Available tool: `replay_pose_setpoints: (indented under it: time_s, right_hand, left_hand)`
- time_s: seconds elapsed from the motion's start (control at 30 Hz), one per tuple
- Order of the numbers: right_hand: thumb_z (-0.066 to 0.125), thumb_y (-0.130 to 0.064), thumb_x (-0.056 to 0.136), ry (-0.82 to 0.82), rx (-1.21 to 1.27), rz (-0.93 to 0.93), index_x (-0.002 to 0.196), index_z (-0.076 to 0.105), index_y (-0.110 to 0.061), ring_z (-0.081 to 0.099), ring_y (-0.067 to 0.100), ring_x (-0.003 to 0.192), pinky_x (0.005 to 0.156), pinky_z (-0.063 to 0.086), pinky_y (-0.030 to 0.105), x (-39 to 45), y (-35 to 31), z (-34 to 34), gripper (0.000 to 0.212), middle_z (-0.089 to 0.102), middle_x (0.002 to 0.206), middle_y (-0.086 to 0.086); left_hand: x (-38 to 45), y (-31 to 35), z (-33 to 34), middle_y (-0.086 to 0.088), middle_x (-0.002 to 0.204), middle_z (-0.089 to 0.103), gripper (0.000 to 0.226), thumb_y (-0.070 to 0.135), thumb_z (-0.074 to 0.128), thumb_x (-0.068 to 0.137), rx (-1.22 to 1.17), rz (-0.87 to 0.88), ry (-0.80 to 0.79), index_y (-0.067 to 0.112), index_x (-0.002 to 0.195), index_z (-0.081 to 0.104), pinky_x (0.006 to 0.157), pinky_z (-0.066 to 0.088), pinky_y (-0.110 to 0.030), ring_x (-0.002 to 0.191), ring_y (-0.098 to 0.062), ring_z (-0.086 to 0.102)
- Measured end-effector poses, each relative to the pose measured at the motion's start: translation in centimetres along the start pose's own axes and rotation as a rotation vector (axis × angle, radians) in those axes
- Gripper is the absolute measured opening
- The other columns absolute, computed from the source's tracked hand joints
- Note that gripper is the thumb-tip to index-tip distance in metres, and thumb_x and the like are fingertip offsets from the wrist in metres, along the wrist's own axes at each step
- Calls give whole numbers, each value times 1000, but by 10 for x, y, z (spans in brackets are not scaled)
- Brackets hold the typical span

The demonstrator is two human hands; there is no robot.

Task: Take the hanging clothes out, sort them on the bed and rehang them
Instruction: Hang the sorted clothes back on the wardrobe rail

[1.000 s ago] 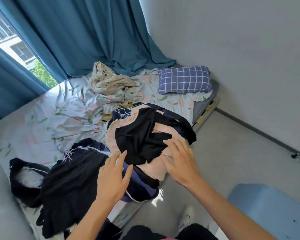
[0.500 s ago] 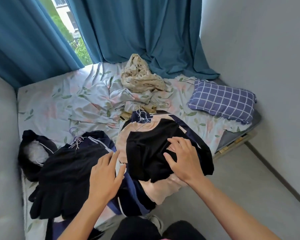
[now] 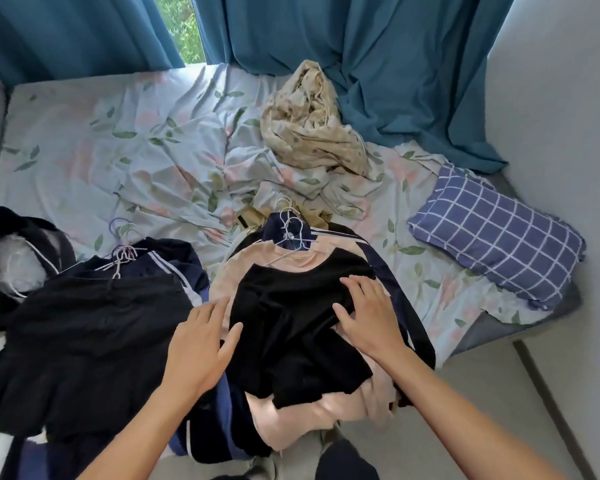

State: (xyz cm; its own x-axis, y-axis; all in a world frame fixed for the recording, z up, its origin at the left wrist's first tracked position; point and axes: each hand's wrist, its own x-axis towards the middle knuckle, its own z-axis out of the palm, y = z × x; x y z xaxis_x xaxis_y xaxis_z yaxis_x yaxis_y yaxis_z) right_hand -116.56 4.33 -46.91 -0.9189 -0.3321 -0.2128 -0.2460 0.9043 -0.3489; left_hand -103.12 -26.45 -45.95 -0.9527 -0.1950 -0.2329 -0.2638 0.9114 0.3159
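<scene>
Two piles of clothes on hangers lie at the near edge of the bed (image 3: 84, 157). In the right pile a black top (image 3: 291, 334) lies over a pale pink garment (image 3: 302, 420) and a navy one, with white wire hangers (image 3: 291, 230) at its far end. My right hand (image 3: 364, 320) rests flat on the black top, fingers spread. My left hand (image 3: 198, 348) hovers open at the top's left edge, over the gap between piles. The left pile is a black pleated skirt (image 3: 84, 344) over navy clothing with white stripes, hangers (image 3: 122, 251) at its top.
A black hooded jacket (image 3: 11, 258) lies at the far left. A crumpled beige floral cloth (image 3: 309, 123) sits mid-bed, a blue checked pillow (image 3: 496, 233) to the right. Teal curtains (image 3: 378, 57) hang behind; grey wall and floor lie to the right.
The view has swung left and down over the bed. My right hand slid further onto the black top; my left hand moved right, toward the top's edge.
</scene>
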Motion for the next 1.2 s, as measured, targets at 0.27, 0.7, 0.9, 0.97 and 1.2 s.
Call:
replay_pose_setpoints:
  time_s: [0.27, 0.7, 0.9, 0.97, 1.2]
  right_hand:
    - [55, -45, 100, -145, -55, -32, 150, 46, -27, 39, 26, 139, 108, 46, 51, 153, 101, 98, 54, 47, 151, -1]
    - [63, -34, 99, -212, -146, -27, 114, 47, -18, 51, 35, 120, 95, 42, 51, 235, 142, 162, 27, 59, 123, 7]
    - [60, -27, 99, -97, 18, -75, 97, 48, -15, 49, 30, 107, 81, 46, 46, 258, 131, 147, 17, 56, 107, 6]
    - [63, -29, 98, -66, -39, -105, 102, 53, -15, 46, 29, 110, 86, 48, 47, 272, 132, 148, 18, 52, 113, 5]
    - [59, -42, 100, -189, -172, -72, 113, 54, -17, 47, 34, 116, 91, 47, 50, 283, 142, 166, 28, 52, 119, 8]
  left_hand:
    - [128, -11, 127, 4, 147, 52, 65, 62, 33, 105, -33, -72, -57, 23, 156, 43, 96, 53, -40, 131, -21, 52]
    - [218, -35, 204, -17, 117, 65, 37, 43, 52, 104, -85, -345, -82, 12, 122, 58, 91, 48, -48, 110, -39, 59]
    - [240, -36, 177, -4, 118, 66, 26, 26, 58, 101, -110, -213, 61, 22, 125, 69, 85, 45, -41, 114, -32, 58]
    - [254, -43, 176, -6, 108, 56, 24, 32, 62, 101, 0, -240, 69, 15, 115, 72, 79, 44, -43, 107, -34, 53]
    - [276, -47, 184, -7, 108, 51, 31, 33, 60, 98, -28, -255, -25, 24, 126, 70, 84, 51, -49, 106, -34, 54]
